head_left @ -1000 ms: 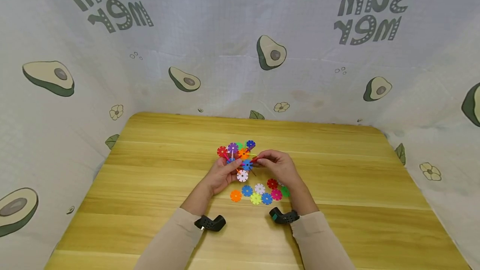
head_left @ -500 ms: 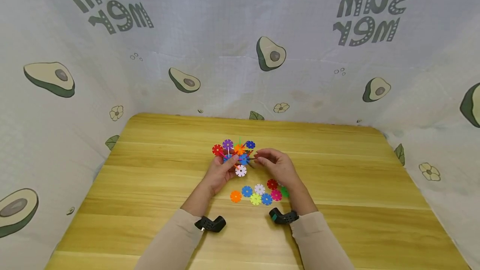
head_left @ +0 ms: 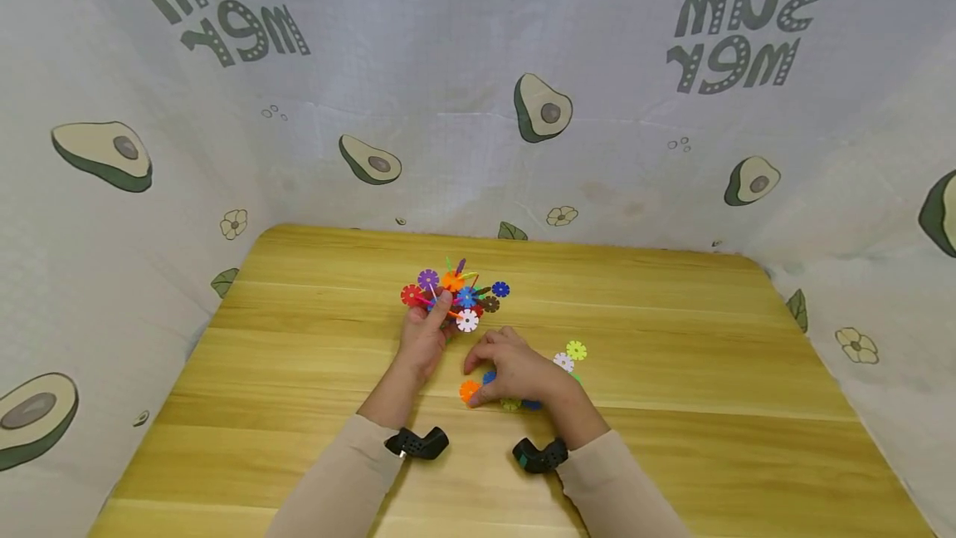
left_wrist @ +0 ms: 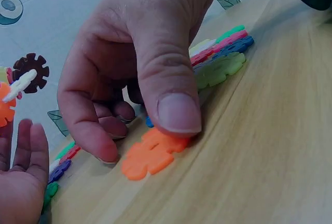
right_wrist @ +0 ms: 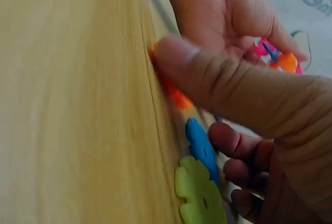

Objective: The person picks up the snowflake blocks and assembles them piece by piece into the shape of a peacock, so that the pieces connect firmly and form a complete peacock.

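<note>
My left hand holds up a cluster of interlocking notched plastic discs in many colours, its thumb laid over the front. A white disc sticks out at the cluster's lower side. My right hand is down at the table, fingers bent and spread from the thumb. In the left wrist view, that thumb touches a loose orange notched disc lying flat, and the index fingertip is close to the disc's other edge. A blue disc and a yellow-green disc lie beside it.
Beyond the right hand lie a loose white disc and a yellow disc; more discs are partly hidden under it. The wooden table is bounded at the back and sides by a printed cloth.
My right hand has left the cluster and come down to the loose orange disc. The left hand has carried the cluster a little left and away. Some loose discs have shifted right.
</note>
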Available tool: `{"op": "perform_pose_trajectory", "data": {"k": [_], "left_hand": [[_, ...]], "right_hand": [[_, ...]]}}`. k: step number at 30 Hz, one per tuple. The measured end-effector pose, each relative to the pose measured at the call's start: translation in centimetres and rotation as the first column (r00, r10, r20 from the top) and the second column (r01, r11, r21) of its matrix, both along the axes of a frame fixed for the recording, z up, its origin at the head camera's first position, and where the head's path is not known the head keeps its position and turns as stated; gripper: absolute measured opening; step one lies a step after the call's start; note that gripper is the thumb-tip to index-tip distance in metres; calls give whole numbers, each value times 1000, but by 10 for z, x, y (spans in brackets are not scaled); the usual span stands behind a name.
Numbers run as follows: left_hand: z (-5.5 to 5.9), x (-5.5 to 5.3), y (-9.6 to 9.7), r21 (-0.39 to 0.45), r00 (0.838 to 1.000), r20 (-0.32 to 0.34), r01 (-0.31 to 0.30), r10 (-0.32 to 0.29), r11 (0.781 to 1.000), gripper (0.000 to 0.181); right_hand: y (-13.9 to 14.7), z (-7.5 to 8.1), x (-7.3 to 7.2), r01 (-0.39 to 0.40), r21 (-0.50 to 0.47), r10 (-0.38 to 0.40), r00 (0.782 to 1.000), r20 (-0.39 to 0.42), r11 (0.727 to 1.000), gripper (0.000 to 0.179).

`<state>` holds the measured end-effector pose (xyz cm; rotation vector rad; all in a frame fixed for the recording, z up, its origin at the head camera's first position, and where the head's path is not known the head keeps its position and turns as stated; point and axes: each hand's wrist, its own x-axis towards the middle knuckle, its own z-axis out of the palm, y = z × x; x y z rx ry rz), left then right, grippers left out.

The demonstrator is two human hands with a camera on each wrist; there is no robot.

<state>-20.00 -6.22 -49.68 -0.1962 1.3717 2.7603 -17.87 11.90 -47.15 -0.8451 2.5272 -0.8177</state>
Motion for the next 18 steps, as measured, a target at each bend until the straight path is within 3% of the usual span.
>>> {"op": "perform_pose_trajectory", "data": {"k": [3, 6, 10, 15, 18], "left_hand": [[0, 0, 0, 17, 1000, -8, -2, 2, 1000, 2], [0, 1, 0, 20, 1000, -6, 6, -6, 1000, 12], [0, 1, 0, -24, 1000, -3, 31, -31, 999, 31], [0, 2, 0, -93, 996, -3, 86, -87, 992, 51], [0, 4, -1, -179, 990, 24, 140, -138, 974, 65]], "right_hand": [[-2, 0, 1, 6, 14, -6, 1000, -15, 1000, 29], [1, -1, -2, 45, -26, -46, 999, -6, 999, 25], [10, -5, -8, 152, -136, -140, 985, 97, 979, 21], [29, -10, -15, 330, -283, -286, 940, 187, 900, 13], [38, -13, -18, 454, -355, -399, 890, 219, 817, 14]]}}
